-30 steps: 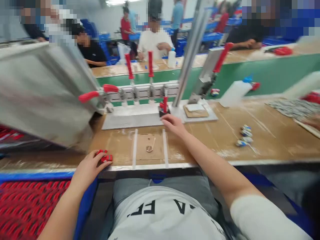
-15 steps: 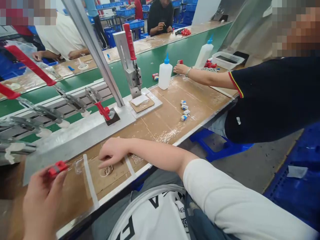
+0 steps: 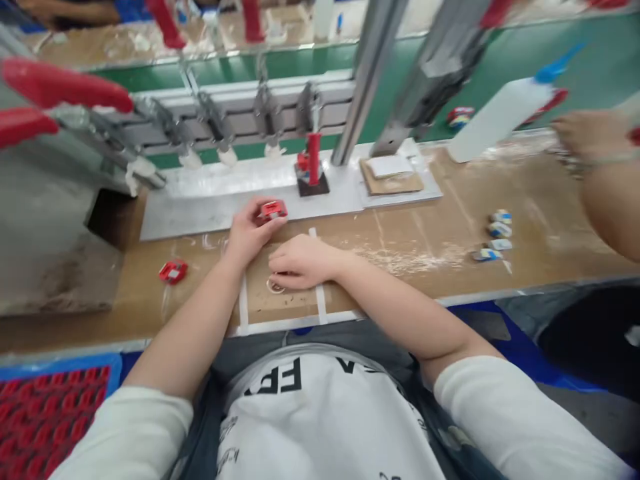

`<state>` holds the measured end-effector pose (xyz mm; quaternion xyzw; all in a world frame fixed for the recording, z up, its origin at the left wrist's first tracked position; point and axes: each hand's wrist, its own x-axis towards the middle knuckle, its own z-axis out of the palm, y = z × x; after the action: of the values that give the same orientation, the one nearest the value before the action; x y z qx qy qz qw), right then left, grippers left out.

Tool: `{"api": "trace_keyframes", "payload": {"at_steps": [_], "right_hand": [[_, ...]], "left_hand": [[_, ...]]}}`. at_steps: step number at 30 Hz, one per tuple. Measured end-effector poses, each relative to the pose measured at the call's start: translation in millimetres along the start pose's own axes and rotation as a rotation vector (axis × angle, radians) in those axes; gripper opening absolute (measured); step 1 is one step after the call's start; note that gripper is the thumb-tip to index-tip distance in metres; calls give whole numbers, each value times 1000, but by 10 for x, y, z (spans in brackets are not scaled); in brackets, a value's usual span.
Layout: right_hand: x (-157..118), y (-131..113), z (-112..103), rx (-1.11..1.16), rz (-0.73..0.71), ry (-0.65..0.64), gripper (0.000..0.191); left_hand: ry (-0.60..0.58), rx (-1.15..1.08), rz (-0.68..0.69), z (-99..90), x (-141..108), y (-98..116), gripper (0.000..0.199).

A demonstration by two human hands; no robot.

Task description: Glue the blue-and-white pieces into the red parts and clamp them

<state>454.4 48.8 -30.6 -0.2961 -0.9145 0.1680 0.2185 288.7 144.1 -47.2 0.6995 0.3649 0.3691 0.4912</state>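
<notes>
My left hand [image 3: 253, 230] grips a small red plastic part [image 3: 273, 210], shaped like a toy car body, between thumb and fingers. It is held just over the front edge of the pale metal base plate [image 3: 210, 217]. Beside it, my right hand [image 3: 303, 261] rests low over the brown tabletop, its fingers curled and pressed together. A thin pale ring [image 3: 275, 286] lies at those fingertips; whether they pinch anything is hidden. Another red plastic part [image 3: 173, 271] lies on the table left of my left forearm. Under a red-handled toggle clamp [image 3: 314, 159], a red piece [image 3: 303, 162] sits on a dark block.
Several toggle clamps [image 3: 215, 123] line the rail behind the plate. To the right stand a metal post [image 3: 367, 80], a white bottle [image 3: 500, 119] and several small white-blue pieces [image 3: 500, 230]. A co-worker's arm [image 3: 607, 173] reaches in. A blue basket [image 3: 115, 373] of red parts is lower left.
My view has turned left and down. My left hand has brought the red plastic part from the left to above the plate's edge, near my right hand, which stays by the ring.
</notes>
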Motion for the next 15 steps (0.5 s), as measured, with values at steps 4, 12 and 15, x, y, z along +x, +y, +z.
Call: {"api": "trace_keyframes", "payload": {"at_steps": [4,12,15], "right_hand": [[22,22,53,-10,-2,22,34],[10,37,71,263,81,54,43],[-3,42,39,360,71,83,44]], "left_hand": [[-111,-91,-55,24,-4,-8,54],[-157,-150,-140,35,-38,23,52],[-148,-127,-154,25,-31,10,55]]}}
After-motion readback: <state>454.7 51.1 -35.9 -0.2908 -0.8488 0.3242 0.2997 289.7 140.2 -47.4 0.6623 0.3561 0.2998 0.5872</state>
